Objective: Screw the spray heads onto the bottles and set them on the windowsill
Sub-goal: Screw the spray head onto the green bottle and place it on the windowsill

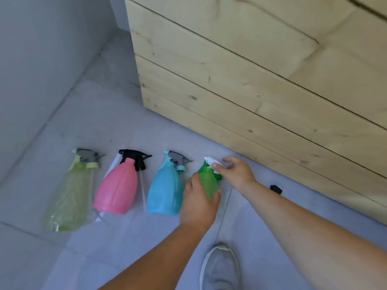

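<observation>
Several spray bottles lie in a row on the grey floor. A yellow-green bottle point(70, 193) is at the left, then a pink bottle point(117, 188) and a blue bottle point(164, 188). Beside each lies its loose spray head: a grey and yellow head point(89, 158), a black head point(136, 158), a grey and blue head point(178, 160). My left hand point(199, 203) wraps around the green bottle point(207, 182) at the right end. My right hand point(235, 171) pinches the white and green spray head point(211, 163) at that bottle's neck.
A pale wooden chest of drawers point(251, 86) stands right behind the bottles. A small black piece point(276, 189) lies on the floor near its base. A grey wall point(41, 59) rises at the left. My grey shoe point(219, 268) is at the bottom.
</observation>
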### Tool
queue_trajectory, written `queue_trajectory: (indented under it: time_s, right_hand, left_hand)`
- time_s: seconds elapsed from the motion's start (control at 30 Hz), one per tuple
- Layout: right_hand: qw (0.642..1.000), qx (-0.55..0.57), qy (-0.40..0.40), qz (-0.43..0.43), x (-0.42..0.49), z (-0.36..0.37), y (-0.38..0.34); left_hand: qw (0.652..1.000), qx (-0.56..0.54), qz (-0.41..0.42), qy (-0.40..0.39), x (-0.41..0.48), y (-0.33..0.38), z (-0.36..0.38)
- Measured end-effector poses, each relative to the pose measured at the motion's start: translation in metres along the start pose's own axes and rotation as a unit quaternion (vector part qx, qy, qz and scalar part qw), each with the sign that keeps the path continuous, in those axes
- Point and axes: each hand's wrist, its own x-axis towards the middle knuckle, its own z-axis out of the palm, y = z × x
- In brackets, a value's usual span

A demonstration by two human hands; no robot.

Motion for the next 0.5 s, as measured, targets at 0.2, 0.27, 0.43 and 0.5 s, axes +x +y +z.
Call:
queue_trajectory:
  time_s: [0.2, 0.27, 0.43, 0.5]
  right_hand:
    - [1.0, 0.006, 0.011, 0.001, 0.008, 0.006, 0.004]
    - [1.0, 0.012, 0.006, 0.001, 0.01, 0.006, 0.004]
    - [0.992, 0.123, -0.024, 0.02, 0.009, 0.006, 0.007]
    - [0.989, 0.143, -0.033, 0.029, 0.002, 0.003, 0.004]
  left_hand:
    - [0.999, -0.006, -0.044, 0.003, -0.008, -0.005, 0.019]
    - [0.999, -0.019, -0.05, 0.005, -0.009, -0.005, 0.021]
    - [0.996, -0.073, -0.042, 0.004, -0.025, -0.012, 0.024]
    - [0.995, -0.09, -0.029, 0.002, -0.033, -0.016, 0.023]
